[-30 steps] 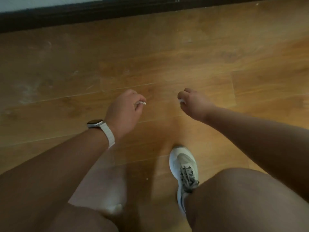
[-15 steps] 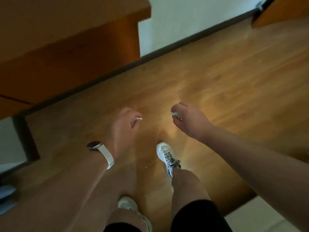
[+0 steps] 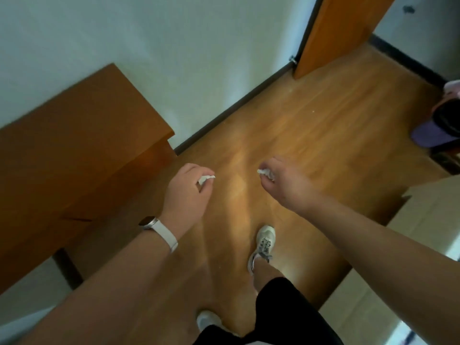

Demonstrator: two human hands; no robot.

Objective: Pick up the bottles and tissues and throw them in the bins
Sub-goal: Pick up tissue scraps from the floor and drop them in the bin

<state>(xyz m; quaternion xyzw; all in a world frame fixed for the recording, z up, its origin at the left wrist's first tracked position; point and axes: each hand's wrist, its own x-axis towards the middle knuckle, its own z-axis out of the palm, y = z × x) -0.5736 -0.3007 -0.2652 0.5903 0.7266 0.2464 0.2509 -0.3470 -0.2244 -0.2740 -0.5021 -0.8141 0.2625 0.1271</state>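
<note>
My left hand (image 3: 185, 192), with a white watch band on the wrist, pinches a small crumpled white tissue (image 3: 205, 179) between thumb and fingers. My right hand (image 3: 283, 180) is closed on another small white tissue (image 3: 264, 172) that pokes out by the thumb. Both hands hang over the wooden floor (image 3: 311, 125), roughly side by side and a hand's width apart. At the far right edge stands a dark bin (image 3: 448, 118) with a purple base, partly cut off. No bottle shows.
A wooden cabinet (image 3: 74, 150) stands at the left against the white wall (image 3: 174, 46). An orange door (image 3: 333, 33) is at the upper right. A pale tiled area (image 3: 410, 232) borders the wood floor on the right. My white shoes (image 3: 263, 245) are below.
The view has risen from the floor and swung, bringing the cabinet, wall, door and bin into sight. Both hands keep their tissues and stay held out in front.
</note>
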